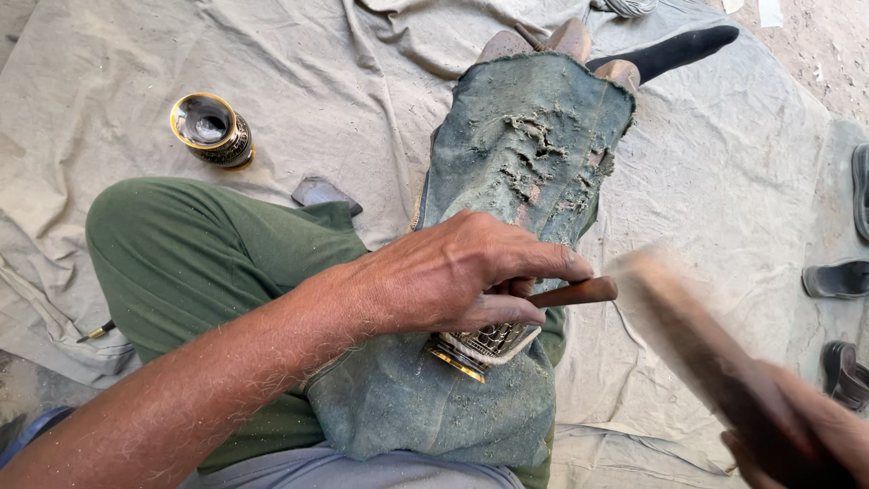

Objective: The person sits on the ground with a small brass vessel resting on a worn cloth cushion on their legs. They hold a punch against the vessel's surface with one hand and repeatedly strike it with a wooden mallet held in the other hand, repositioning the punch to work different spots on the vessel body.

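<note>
While clenched on a brown-handled tool [570, 292] lying left-to-right over the lap, left grip [457, 272] pinning a brass-rimmed patterned piece [480, 346] on worn cloth [525, 145]; right grip [797, 435], blurred, grasping a wooden mallet [688, 326] just right of the handle's end.

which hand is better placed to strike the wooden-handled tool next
Right, probably. The right hand grips a blurred wooden mallet raised just beside the wooden tool handle. The left hand is occupied: its grip pins that tool against the engraved metal piece on the lap cloth.
</note>
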### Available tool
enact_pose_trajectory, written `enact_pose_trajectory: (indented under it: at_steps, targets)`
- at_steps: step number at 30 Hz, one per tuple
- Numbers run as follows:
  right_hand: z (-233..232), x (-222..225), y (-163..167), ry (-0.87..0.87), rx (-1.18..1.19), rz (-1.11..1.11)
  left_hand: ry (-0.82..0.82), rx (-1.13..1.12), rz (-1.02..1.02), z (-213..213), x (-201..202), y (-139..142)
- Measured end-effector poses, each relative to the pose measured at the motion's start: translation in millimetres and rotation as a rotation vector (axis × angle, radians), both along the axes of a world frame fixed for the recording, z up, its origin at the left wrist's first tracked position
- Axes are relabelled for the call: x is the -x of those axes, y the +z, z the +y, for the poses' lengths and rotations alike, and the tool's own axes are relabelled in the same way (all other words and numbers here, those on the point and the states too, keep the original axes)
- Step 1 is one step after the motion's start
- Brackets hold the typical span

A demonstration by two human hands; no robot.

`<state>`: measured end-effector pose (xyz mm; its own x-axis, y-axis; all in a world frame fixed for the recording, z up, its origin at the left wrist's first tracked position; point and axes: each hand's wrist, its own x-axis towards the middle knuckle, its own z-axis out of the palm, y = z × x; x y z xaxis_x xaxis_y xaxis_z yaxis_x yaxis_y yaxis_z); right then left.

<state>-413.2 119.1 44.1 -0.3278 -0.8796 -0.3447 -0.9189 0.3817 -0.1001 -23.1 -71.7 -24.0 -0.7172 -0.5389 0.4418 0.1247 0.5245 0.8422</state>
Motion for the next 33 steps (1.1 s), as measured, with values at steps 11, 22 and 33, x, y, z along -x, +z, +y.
enact_pose_trajectory:
  at_steps: [11, 22, 33]
  targets:
    - [-8, 7, 6, 0.035, 0.038, -0.078, 0.018, -0.109, -0.033, 3, -5, -5]
    - [-9, 22, 4, -0.037, -0.105, 0.134, -0.021, -0.137, -0.04, 1, -2, -8]
    - [-19, -3, 4, 0.003, -0.036, 0.044, 0.054, -0.048, 0.047, 5, -3, -14]
